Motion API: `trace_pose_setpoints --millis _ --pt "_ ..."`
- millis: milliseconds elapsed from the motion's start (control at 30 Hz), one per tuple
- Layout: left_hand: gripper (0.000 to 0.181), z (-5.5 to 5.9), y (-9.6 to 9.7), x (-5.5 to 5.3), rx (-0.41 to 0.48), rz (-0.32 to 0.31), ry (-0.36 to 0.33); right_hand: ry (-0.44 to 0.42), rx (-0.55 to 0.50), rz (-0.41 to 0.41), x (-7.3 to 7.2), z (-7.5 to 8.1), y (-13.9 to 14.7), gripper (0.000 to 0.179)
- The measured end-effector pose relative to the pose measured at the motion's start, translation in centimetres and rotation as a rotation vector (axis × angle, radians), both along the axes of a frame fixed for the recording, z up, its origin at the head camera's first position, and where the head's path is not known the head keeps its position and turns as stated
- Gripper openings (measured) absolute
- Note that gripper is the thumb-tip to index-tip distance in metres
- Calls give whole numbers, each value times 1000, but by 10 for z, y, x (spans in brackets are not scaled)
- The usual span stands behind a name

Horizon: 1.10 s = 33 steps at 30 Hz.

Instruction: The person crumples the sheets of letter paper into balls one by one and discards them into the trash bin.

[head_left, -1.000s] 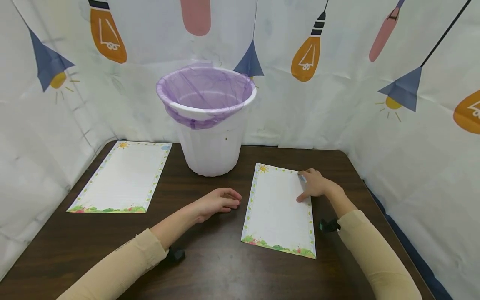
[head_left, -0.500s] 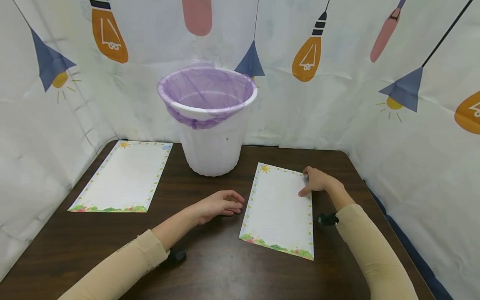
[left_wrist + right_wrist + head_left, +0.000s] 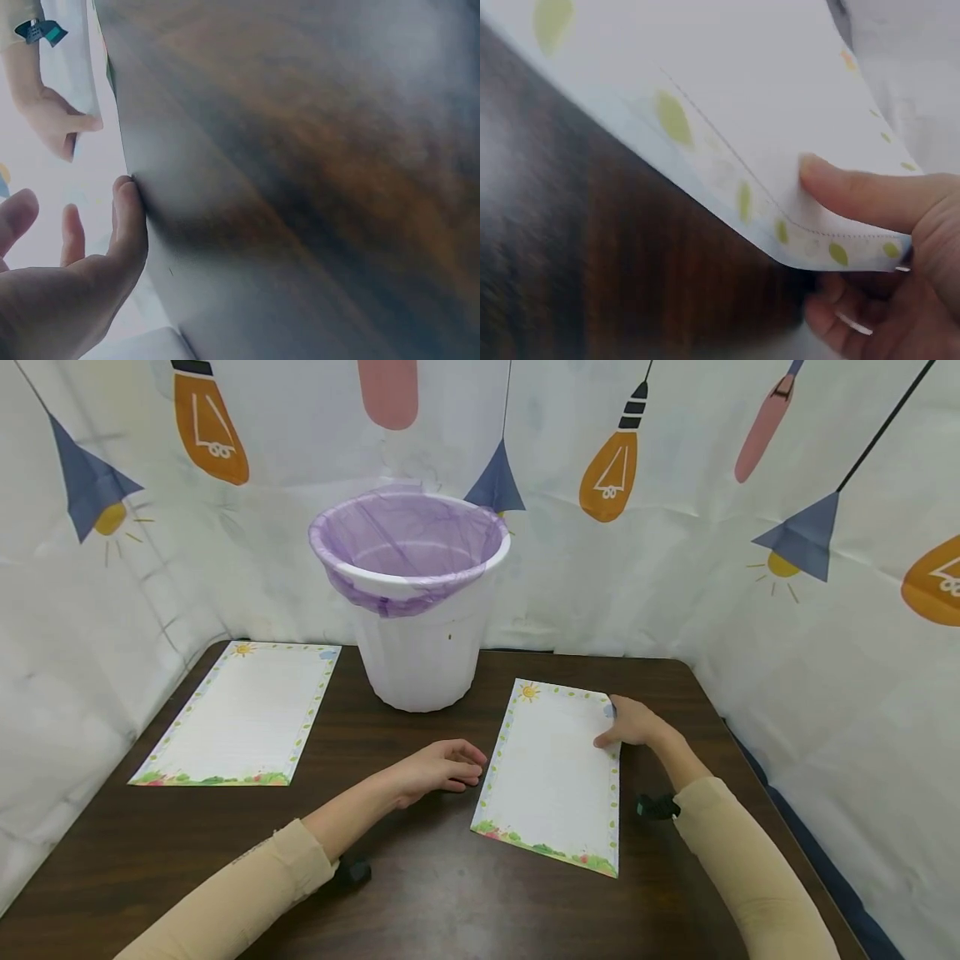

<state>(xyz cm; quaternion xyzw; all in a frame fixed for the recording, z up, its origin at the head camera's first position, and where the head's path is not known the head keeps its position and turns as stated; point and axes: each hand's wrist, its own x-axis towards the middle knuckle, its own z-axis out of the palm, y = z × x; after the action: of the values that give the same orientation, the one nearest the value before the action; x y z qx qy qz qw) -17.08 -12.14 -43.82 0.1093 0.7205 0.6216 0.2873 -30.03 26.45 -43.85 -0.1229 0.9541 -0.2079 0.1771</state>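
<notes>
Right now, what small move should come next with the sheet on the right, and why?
I'd probably have the left grip pinch the left edge of the right sheet: the right grip holds its upper right corner, thumb above and fingers beneath, while the left grip sits beside that edge, holding nothing.

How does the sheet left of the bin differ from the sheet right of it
The left sheet lies flat, untouched; the right sheet is pinched near its top right corner by the right hand. In the head view, the left sheet's bottom edge looks level, while the right sheet's slants. Both are white with a sun, leafy border and greenery along the bottom.
</notes>
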Motion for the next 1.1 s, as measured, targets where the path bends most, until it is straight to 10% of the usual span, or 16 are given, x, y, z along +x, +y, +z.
trace_pose_setpoints --millis 500,667,1100 --pt "40 2 2 -1 -27 -7 1 133 -307 -3 5 -9 -2 71" --pt "41 3 2 -1 -46 -3 6 90 -418 -50 6 -8 3 42" --pt "39 2 1 -1 -92 13 46 -79 -795 -276 12 1 9 54"
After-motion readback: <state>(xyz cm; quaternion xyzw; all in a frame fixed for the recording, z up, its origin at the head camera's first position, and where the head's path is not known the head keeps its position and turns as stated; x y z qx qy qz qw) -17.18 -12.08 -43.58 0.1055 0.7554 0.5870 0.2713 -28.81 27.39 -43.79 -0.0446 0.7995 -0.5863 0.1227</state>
